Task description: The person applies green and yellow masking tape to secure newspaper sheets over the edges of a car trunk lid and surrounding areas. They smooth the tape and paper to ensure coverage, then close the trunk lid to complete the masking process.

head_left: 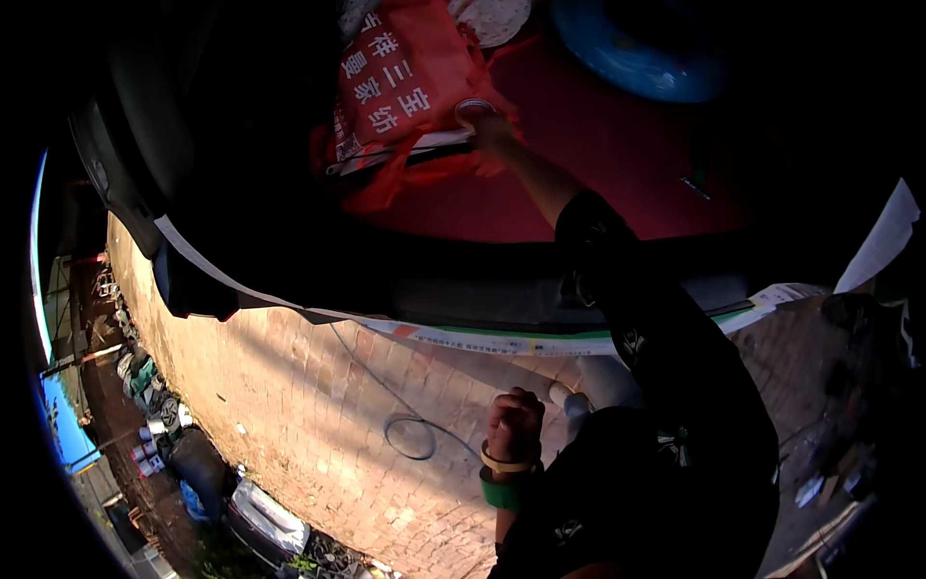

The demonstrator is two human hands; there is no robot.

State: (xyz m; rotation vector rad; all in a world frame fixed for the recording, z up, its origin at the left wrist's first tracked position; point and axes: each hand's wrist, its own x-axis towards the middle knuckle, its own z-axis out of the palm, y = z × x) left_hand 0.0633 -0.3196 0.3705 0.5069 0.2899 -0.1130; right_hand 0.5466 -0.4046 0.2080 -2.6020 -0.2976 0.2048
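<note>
My right hand (490, 129) stretches far forward into an open vehicle boot. Its fingers close on a ring that looks like a roll of tape (473, 103), at the right edge of a red plastic bag (395, 82) with pale lettering. Below the boot sill, my left hand (514, 425) is curled into a fist; anything inside it is hidden. Round the left wrist sit a tan ring (506, 464) and a wider green ring (500, 493), both like tape rolls. A printed paper strip with green edging (540, 342) runs along the boot's lower edge.
Inside the boot are a dark red mat (617, 183) and a shiny blue ring-shaped object (646, 68). A loose paper flap (883, 236) sticks out at the right. A thin looped cable or hose (410, 439) lies on the brick paving (309, 415). Clutter lines the left side.
</note>
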